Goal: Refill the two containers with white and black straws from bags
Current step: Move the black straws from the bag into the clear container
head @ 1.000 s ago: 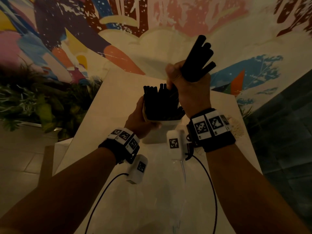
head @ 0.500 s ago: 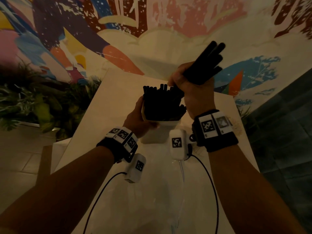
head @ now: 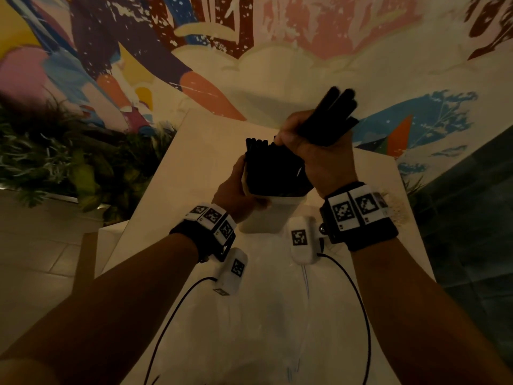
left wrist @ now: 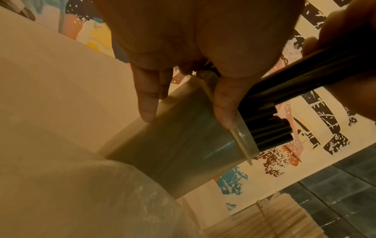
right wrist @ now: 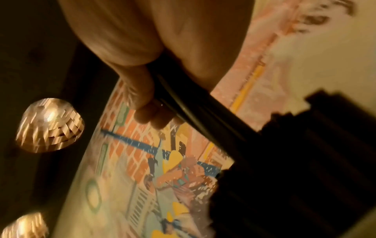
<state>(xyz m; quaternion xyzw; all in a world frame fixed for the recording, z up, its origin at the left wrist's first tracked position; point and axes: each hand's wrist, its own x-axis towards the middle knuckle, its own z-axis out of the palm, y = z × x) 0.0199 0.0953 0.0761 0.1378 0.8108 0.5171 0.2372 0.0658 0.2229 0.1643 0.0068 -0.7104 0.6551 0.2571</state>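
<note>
The right hand grips a bundle of black straws slanting down-left into the container, whose rim the left hand clasps on the bench

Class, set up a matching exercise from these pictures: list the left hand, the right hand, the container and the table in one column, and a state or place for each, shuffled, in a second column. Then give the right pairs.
Column one:
1. left hand
2. right hand
3. container
4. table

Column two:
A. bears the container
B. grips a bundle of black straws
C. packed with black straws
D. holds the container near its rim

Pairs: 1-D, 2-B, 3-C, 4-A
</note>
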